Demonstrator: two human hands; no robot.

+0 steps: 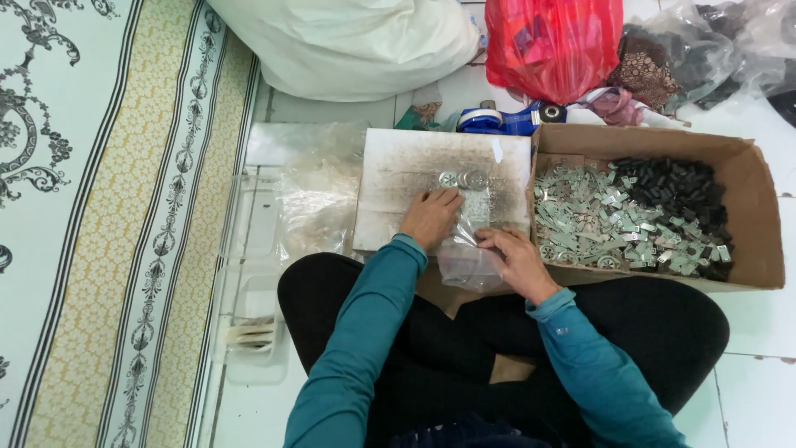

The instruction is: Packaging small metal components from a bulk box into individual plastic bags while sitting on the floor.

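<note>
Head view looks down on a seated person working over a worn white board (414, 158) laid on the floor. Left hand (429, 217) lies flat, fingers (448, 199) spread narrow and pressing the mouth of a small clear plastic bag (468, 253) against the board; they hold nothing else. Right hand (518, 261) pinches the bag's lower side, fingers closed on the film. Round metal discs (464, 179) sit at twelve o'clock from the left hand, just beside its fingertips. To bag them well, I judge the mouth should stay held open while the discs slide in flat. At three o'clock a cardboard box (759, 216) of grey metal and black parts crowds the board's right edge; open board lies toward eleven o'clock, loose plastic sheeting (315, 195) at nine.
</note>
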